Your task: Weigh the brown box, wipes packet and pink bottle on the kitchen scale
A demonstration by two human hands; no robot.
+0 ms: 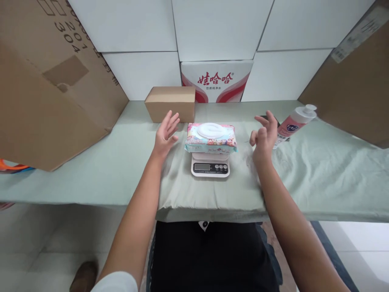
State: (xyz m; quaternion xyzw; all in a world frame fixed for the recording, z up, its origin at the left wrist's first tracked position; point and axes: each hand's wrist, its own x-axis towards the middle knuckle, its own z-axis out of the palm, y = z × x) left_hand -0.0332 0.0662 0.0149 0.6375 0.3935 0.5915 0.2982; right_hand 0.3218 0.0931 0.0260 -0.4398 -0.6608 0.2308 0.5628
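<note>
A pack of wet wipes [211, 138] with a white lid lies flat on a white digital kitchen scale [210, 173]. The scale's display and buttons face me, and the pack hides its weighing plate. To the left of the pack, my left hand [165, 134] is raised with fingers spread, holding nothing. On the other side my right hand [263, 136] is held up, apart from the pack, its fingers apart and somewhat curled. Just behind that hand stands a pink bottle [290, 126] with a white cap, partly covered by it.
A small brown cardboard box [170, 103] sits behind my left hand. At the back, a white and red carton [216, 83] leans by the white wall. Large cardboard pieces [54, 93] flank both sides of the green-clothed table [100, 174]. A dark object [270, 118] lies behind my right hand.
</note>
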